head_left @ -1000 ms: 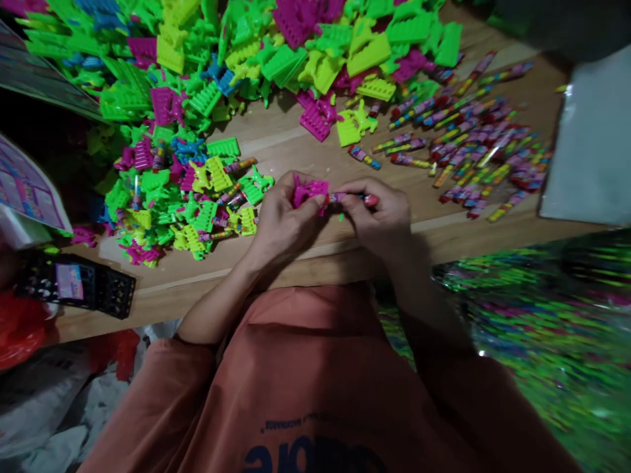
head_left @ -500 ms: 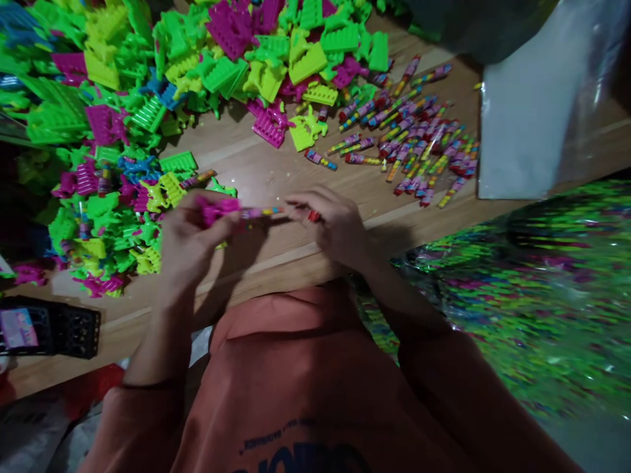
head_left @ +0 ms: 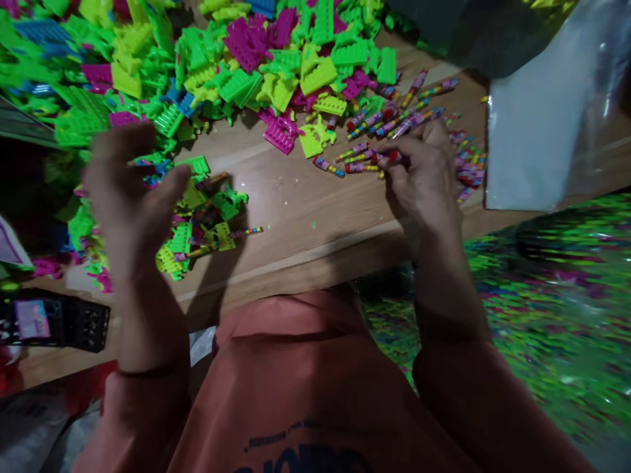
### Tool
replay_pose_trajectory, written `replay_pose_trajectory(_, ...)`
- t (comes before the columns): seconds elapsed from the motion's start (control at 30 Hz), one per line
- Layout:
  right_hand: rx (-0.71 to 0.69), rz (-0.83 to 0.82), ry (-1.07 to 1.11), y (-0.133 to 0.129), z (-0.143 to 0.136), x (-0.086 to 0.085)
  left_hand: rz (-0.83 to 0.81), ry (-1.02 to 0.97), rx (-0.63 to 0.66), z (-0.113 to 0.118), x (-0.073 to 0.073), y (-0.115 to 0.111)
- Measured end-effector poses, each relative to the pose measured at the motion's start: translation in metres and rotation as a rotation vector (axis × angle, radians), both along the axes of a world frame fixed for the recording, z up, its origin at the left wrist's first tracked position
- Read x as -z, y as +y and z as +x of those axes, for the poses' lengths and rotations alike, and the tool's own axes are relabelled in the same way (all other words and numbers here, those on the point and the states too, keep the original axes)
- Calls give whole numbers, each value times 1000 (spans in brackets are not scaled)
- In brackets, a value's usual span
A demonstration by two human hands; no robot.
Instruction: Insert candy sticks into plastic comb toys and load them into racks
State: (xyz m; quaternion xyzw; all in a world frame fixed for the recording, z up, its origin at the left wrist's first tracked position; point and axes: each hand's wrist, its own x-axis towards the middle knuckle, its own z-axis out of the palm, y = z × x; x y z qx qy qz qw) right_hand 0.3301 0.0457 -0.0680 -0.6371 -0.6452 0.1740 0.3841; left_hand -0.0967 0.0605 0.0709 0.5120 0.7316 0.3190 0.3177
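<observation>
My left hand (head_left: 133,197), smeared by motion, hovers over the near-left heap of plastic toy pieces. Its thumb and fingers are apart, and I see nothing between them. My right hand (head_left: 426,167) is at the pile of small candy tubes, thumb and fingertips pinched on a red-capped candy tube (head_left: 394,157) that they partly hide. Several loose candy tubes (head_left: 328,167) lie just left of it. Below and right of my left hand, a yellow toy piece (head_left: 225,236) lies beside a candy tube (head_left: 254,230) that points right.
A large heap of green, yellow, pink and blue toy pieces (head_left: 241,85) spreads across the back of the wooden table (head_left: 296,210). A white plastic-wrapped packet (head_left: 525,144) lies at right. Black trays (head_left: 83,322) sit at left. Bags of bright pieces (head_left: 557,315) are below the right edge.
The pink toy piece and the candy tube held between my hands have left them. My left hand has moved left and up and opened; my right hand has moved right to the tube pile.
</observation>
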Motion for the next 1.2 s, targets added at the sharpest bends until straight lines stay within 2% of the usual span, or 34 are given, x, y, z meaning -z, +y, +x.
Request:
replay_pose_trajectory(0.03, -23, 15, 20, -1, -6, -2, 83, -44, 146, 17, 14, 12)
replay_pose_trajectory(0.07, -49, 28, 41, -2, -12, -5, 94, -137, 261, 34, 29, 25)
replay_pose_trajectory(0.13, -92, 34, 85, -8, -20, -13, 102, -283, 324, 62, 60, 49)
replay_pose_trajectory(0.2, -125, 6, 121, -14, -27, -21, 94, -333, 340, 84, 85, 66)
replay_pose_trajectory(0.3, -127, -24, 132, -24, -38, -26, 77, -431, 310, 104, 108, 74)
replay_pose_trajectory(0.4, -123, 6, 121, -31, -51, -25, 52, -507, 298, 104, 117, 69)
replay_pose_trajectory(0.53, -115, 31, 224, -36, -73, -23, -81, -645, 221, 93, 113, 54)
replay_pose_trajectory(0.67, -131, -16, 435, -39, -90, -26, -207, -885, 90, 93, 94, 30)
replay_pose_trajectory(0.8, -155, -59, 543, -43, -101, -30, -240, -998, 109, 102, 78, 5)
replay_pose_trajectory(1.0, -202, -105, 546, -49, -111, -34, -245, -1192, 82, 113, 69, -26)
replay_pose_trajectory(1.2, -266, -90, 515, -49, -116, -37, -361, -1155, 129, 112, 57, -36)
